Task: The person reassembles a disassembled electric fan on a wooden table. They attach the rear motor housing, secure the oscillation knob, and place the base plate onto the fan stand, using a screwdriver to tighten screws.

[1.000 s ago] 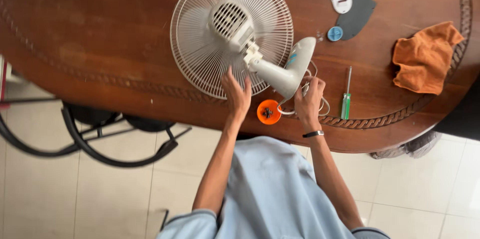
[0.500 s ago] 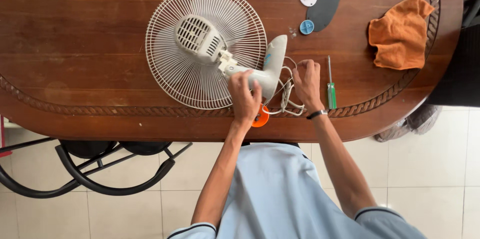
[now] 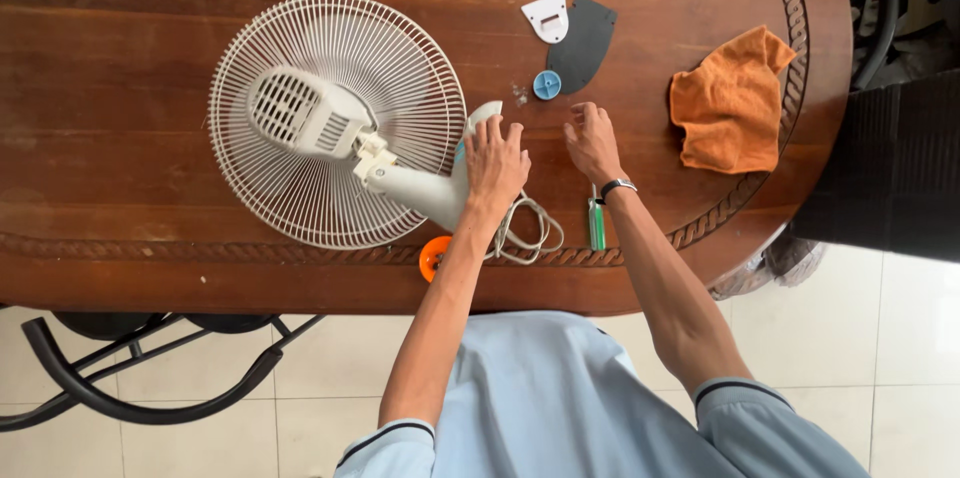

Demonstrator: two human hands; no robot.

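Observation:
A white table fan (image 3: 330,118) lies face down on the brown wooden table (image 3: 120,28), its motor housing up and its stand pointing to the right. My left hand (image 3: 497,163) lies over the end of the fan stand (image 3: 425,193) and holds it. My right hand (image 3: 592,141) hovers just right of it, empty, with the fingers loosely apart. It is nearest to a blue round cap (image 3: 546,85) and some tiny screws (image 3: 519,94). A green-handled screwdriver (image 3: 597,223) lies under my right wrist. The fan's white cord (image 3: 528,233) is bunched below my left hand.
A small orange dish (image 3: 433,256) sits at the table's near edge. A white plastic piece (image 3: 547,16) and a dark grey plate (image 3: 583,43) lie behind the cap. An orange cloth (image 3: 730,103) lies to the right. A black metal chair (image 3: 150,378) stands under the table's left side.
The fan has slid left on the table. My left hand moved from the fan's neck up to the end of the stand. My right hand left the cord and rose toward the blue cap.

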